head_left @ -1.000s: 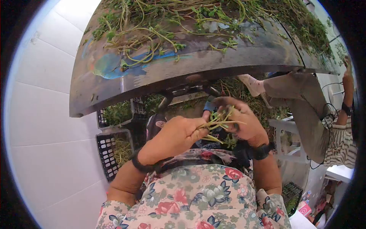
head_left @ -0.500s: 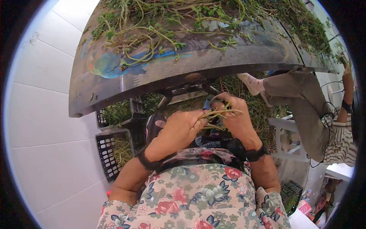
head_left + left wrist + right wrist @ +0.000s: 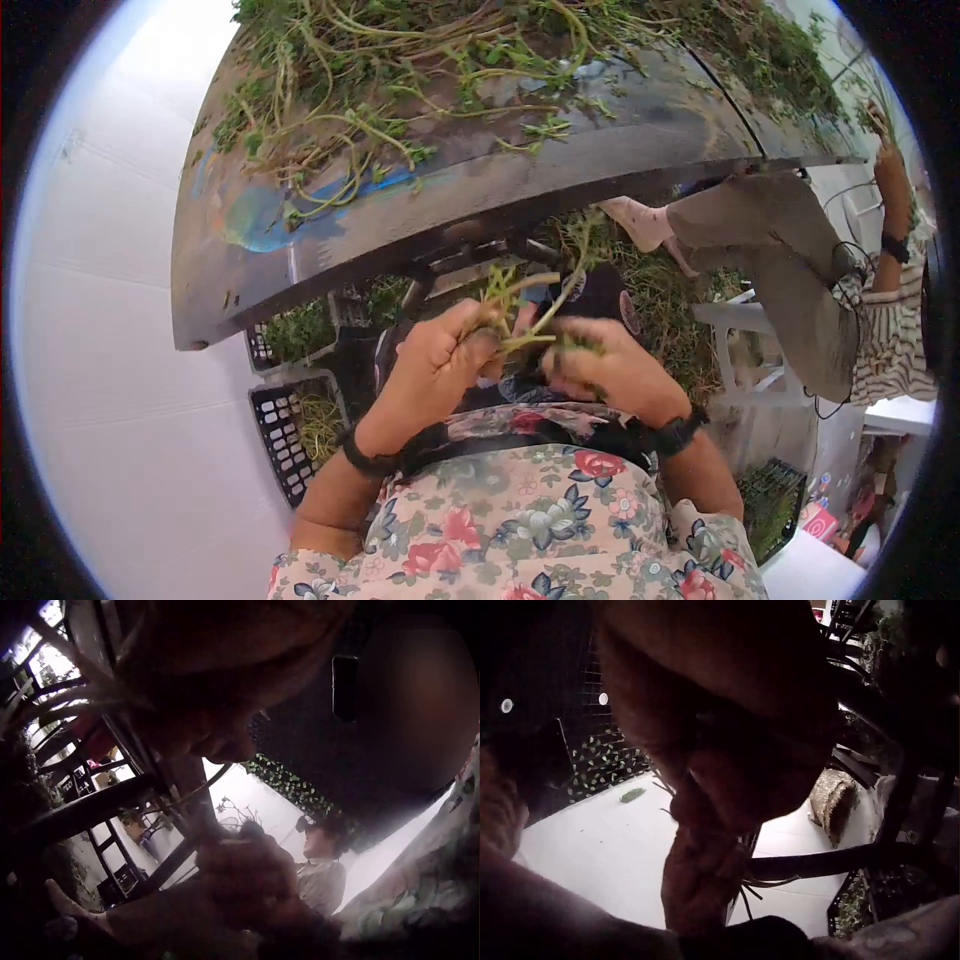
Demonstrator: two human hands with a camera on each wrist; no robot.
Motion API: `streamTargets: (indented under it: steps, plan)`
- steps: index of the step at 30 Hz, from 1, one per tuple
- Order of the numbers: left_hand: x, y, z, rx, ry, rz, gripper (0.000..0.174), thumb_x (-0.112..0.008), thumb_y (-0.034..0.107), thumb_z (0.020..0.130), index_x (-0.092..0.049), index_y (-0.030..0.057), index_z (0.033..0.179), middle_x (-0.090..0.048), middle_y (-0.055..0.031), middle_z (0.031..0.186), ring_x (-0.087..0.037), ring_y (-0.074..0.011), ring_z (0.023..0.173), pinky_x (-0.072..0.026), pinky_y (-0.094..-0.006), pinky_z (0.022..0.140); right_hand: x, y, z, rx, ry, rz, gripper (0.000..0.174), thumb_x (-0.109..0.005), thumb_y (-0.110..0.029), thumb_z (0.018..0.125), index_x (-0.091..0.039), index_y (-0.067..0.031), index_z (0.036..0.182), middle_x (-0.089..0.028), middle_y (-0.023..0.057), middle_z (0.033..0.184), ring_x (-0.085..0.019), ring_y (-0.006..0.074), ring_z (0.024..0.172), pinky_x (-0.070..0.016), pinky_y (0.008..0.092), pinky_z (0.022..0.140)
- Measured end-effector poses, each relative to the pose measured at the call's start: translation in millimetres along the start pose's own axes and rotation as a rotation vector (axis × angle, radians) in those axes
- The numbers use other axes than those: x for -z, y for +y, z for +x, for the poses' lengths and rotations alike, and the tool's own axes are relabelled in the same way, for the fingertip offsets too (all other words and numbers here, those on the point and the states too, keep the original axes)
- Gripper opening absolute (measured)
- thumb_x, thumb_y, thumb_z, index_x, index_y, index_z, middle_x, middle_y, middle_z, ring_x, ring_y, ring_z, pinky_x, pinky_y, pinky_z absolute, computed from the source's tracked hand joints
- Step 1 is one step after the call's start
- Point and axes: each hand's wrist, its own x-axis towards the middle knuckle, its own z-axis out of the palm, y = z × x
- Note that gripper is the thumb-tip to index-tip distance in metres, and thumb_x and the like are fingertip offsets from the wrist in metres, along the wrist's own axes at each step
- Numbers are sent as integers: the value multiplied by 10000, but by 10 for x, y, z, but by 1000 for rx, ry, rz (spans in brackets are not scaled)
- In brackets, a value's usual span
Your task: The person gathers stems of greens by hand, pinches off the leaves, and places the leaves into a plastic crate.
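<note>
In the head view my left hand grips a small bunch of green leafy stems between thumb and curled fingers. The stems fan out upward and to the right, above my lap. My right hand, blurred, is just right of the bunch with its fingers curled, and a bit of green shows at its fingertips. Both wrist views are dark. The left wrist view shows pale stems sticking out from the near hand; in the right wrist view thin stem ends show beside the farther hand.
A dark table ahead bears a heap of green stems. Black crates with greens stand at lower left. More greens lie under the table. At right, another person's legs are beside a white stool.
My hands have drawn apart; the right hand has moved downward. The bunch in my left hand now points more upward. The head view has shifted slightly, turning the table.
</note>
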Motion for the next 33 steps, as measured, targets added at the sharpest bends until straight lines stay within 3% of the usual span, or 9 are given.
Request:
streamTargets:
  steps: [3,6,9,12,15,18,23,26,33]
  plan:
    - [22,-85,-43,-40,-114,71,178,-454,184,905,-542,34,938,-586,-25,656,-527,-99,573,-420,-245,542,195,205,123,336,112,-8,205,-517,-144,871,-540,0,1015,-507,-2,692,-378,36,516,-292,195,430]
    - [15,-152,-37,70,-182,66,187,-433,181,909,-535,27,939,-588,-26,663,-524,-95,572,-423,-249,539,196,156,177,188,137,536,195,-527,-158,840,-583,-24,970,-501,4,641,-403,48,533,-322,208,475]
    - [-45,-229,9,126,-168,78,204,-423,187,910,-532,22,959,-575,-18,655,-514,-93,561,-418,-239,531,15,14,100,156,179,-38,172,-516,-136,879,-580,-18,985,-482,-29,631,-363,38,510,-279,205,435]
    - [-60,-128,77,147,-191,-46,274,-425,210,905,-526,14,1067,-550,2,675,-454,-65,513,-392,-214,485,-135,114,205,351,133,-206,161,-521,-139,876,-593,-33,973,-485,-35,618,-375,39,515,-281,199,443]
    - [-16,-220,117,236,-176,-261,311,-469,265,900,-519,17,1080,-506,36,678,-414,-45,521,-353,-199,476,-166,60,209,240,179,-36,170,-519,-148,875,-591,-35,980,-489,-30,623,-385,44,517,-281,190,452]
    - [-26,-264,112,85,-58,-65,317,-517,309,866,-536,2,939,-514,2,699,-458,-69,649,-397,-238,560,-145,-23,187,233,195,-22,176,-526,-172,868,-591,-30,951,-464,-29,595,-378,42,501,-274,190,443]
    - [-52,-227,114,69,-13,-122,385,-534,377,848,-562,1,928,-530,5,716,-454,-68,663,-396,-234,582,-136,-35,220,218,246,10,215,-541,-203,850,-590,-15,945,-457,-33,576,-365,37,483,-268,185,432]
    - [-69,-212,125,63,9,-155,404,-536,392,849,-570,-2,934,-540,-3,729,-459,-71,668,-398,-233,585,-51,-98,207,199,263,-232,210,-552,-138,807,-612,18,933,-563,5,659,-482,62,569,-400,224,512]
    - [-81,-202,103,-6,34,-93,349,-567,339,864,-551,14,992,-441,59,672,-353,-16,569,-291,-176,488,-29,-155,156,274,252,-301,204,-564,-93,779,-619,12,946,-649,81,781,-584,119,702,-469,269,654]
